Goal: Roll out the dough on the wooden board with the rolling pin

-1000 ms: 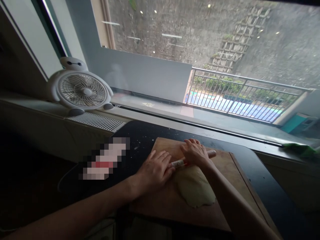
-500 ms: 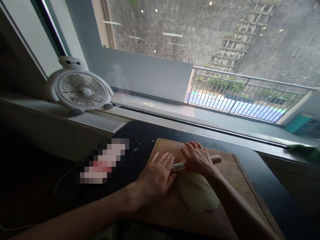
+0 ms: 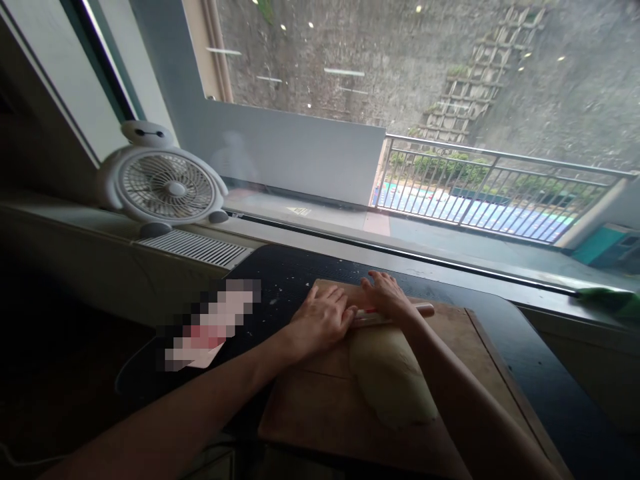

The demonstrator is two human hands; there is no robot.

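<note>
A rolling pin [image 3: 425,309] lies across the far part of a wooden board [image 3: 310,413], its rounded right end sticking out past my wrist. My left hand [image 3: 323,317] rests palm down over the pin's left end, fingers stretched forward. Over its right part lies my right hand [image 3: 387,293], open, with fingers extended and pressing from above rather than wrapped round. A flattened, pale sheet of dough [image 3: 393,377] spreads on the board just on the near side of the pin. My right forearm covers the dough's right edge.
The board sits on a black table [image 3: 280,273] with small white specks. A blurred-out pink and white item [image 3: 213,327] lies at its left. A white fan [image 3: 170,180] stands on the ledge by the window; a green cloth-like thing [image 3: 610,301] is at far right.
Both hands and the rolling pin have moved away from me, toward the board's far edge. More of the dough's far side now shows, and it looks longer.
</note>
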